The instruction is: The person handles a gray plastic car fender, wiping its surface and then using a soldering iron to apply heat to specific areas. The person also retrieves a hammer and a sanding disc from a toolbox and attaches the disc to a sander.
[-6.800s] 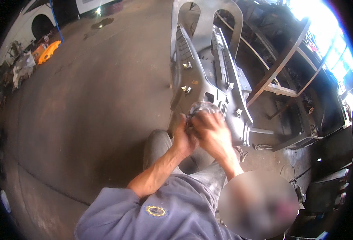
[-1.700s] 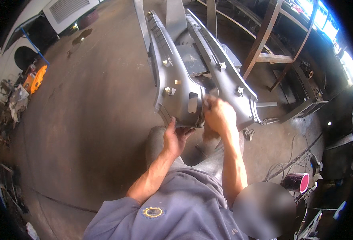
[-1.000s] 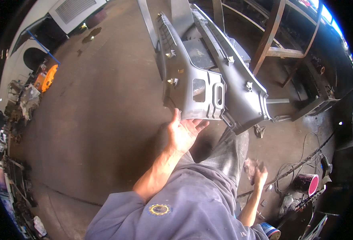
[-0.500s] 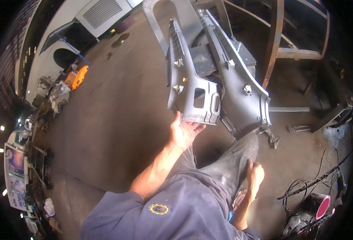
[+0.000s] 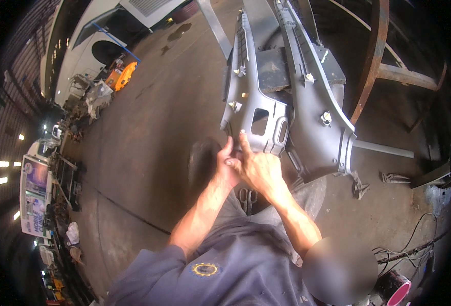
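Two long grey plastic trim panels lie side by side in front of me, their backs with white clips facing up. My left hand (image 5: 226, 167) grips the near end of the left trim panel (image 5: 245, 104), thumb on top and fingers mostly hidden. Also at that near edge is my right hand (image 5: 262, 171). Its index finger stretches onto the panel below the rectangular cutout, and its thumb meets my left hand; the other fingers are curled and partly hidden. Beside them rests the right trim panel (image 5: 321, 136), touched by neither hand.
A dark block-like support (image 5: 274, 69) sits under the panels. Rusty metal framing (image 5: 373, 66) stands at the right, with cables (image 5: 414, 250) and a pink-ended can (image 5: 400, 295) nearer. Pliers (image 5: 395, 178) lie on the floor. Vehicle parts (image 5: 95, 99) line the left.
My right hand has come up from beside my right thigh to the left panel's near edge. My left hand stays on that panel. The whole view has shifted a little.
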The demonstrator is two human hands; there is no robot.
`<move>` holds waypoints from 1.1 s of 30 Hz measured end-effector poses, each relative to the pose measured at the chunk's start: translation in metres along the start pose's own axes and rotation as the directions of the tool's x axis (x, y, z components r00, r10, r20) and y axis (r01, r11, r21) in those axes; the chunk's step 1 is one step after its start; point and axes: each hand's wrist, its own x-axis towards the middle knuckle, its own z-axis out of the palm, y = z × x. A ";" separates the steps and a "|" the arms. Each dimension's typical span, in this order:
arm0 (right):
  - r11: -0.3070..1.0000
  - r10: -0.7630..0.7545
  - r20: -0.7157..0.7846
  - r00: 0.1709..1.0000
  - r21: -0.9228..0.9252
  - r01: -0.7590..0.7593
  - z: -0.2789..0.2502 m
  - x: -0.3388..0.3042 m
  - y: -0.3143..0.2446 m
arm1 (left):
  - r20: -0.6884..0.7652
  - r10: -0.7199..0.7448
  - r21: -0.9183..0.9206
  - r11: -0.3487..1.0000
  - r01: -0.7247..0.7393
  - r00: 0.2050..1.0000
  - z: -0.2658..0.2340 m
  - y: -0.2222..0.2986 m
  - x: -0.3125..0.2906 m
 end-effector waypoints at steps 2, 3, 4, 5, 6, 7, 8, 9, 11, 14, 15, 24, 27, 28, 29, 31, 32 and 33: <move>1.000 0.002 -0.041 0.999 -0.013 -0.002 0.005 -0.001 0.005 | 0.032 0.055 -0.083 0.995 -0.052 0.998 -0.006 -0.001 -0.001; 0.999 0.014 -0.054 0.998 -0.039 -0.016 0.006 -0.003 0.009 | -0.045 0.031 -0.007 0.999 -0.031 0.999 -0.003 0.000 -0.002; 0.999 0.042 -0.049 0.998 -0.017 -0.043 0.006 -0.008 0.013 | -0.075 -0.019 -0.067 0.998 0.014 0.997 0.004 -0.003 -0.002; 0.997 0.071 -0.045 0.996 0.005 -0.071 0.003 -0.013 0.015 | -0.088 -0.013 -0.075 0.997 0.007 0.996 0.013 -0.002 -0.004; 0.995 0.099 -0.039 0.994 0.027 -0.098 0.001 -0.017 0.017 | -0.101 -0.007 -0.085 0.996 -0.002 0.995 0.016 -0.002 -0.005; 0.989 0.129 0.038 0.991 -0.072 -0.126 -0.002 -0.018 0.017 | -0.036 -0.026 -0.093 0.995 0.023 0.999 0.011 -0.003 -0.003; 0.988 0.147 0.008 0.989 -0.050 -0.147 0.001 -0.018 0.017 | 0.030 -0.045 -0.099 0.994 0.048 0.999 0.004 -0.003 -0.001; 0.985 0.169 -0.030 0.985 -0.019 -0.170 0.005 -0.019 0.015 | 0.097 -0.065 -0.093 0.993 0.074 0.993 -0.003 -0.001 0.001; 0.969 0.241 -0.042 0.970 -0.038 -0.243 0.015 -0.021 0.007 | 0.206 -0.130 -0.118 0.981 0.157 0.970 -0.019 0.000 0.004; 0.940 0.340 -0.101 0.935 0.025 -0.339 0.033 -0.018 -0.004 | 0.098 -0.115 -0.066 0.990 0.122 0.989 -0.010 0.001 0.000; 0.925 0.378 -0.053 0.924 0.065 -0.375 0.028 -0.011 -0.012 | 0.022 -0.083 -0.034 0.996 0.084 0.996 -0.004 -0.001 -0.001; 0.952 0.140 0.027 0.990 0.271 -0.142 0.016 -0.096 -0.001 | 0.263 -0.089 -0.145 0.981 0.130 0.961 -0.012 -0.003 0.010; 0.691 0.637 -0.165 0.753 -0.310 -0.653 0.039 -0.158 0.042 | 0.248 -0.076 -0.087 0.991 0.100 0.966 -0.009 0.001 0.007; 0.455 0.795 -0.219 0.565 -0.400 -0.796 0.040 -0.172 0.049 | 0.238 -0.075 -0.065 0.994 0.092 0.968 -0.010 0.000 0.007; 0.429 0.864 -0.103 0.493 -0.361 -0.828 0.046 -0.189 0.063 | 0.277 -0.046 -0.049 0.997 0.062 0.960 -0.018 -0.004 0.006; 0.365 0.924 0.175 0.341 -0.124 -0.923 0.057 -0.208 0.079 | 0.346 -0.006 -0.033 0.999 0.019 0.938 -0.038 -0.014 0.011; 0.369 0.924 0.113 0.366 -0.010 -0.929 0.063 -0.215 0.075 | 0.341 -0.004 0.262 0.961 -0.091 0.940 -0.043 -0.015 0.006; 0.352 0.929 0.130 0.347 -0.022 -0.936 0.058 -0.214 0.066 | 0.345 -0.005 0.535 0.823 -0.192 0.939 -0.048 -0.011 -0.002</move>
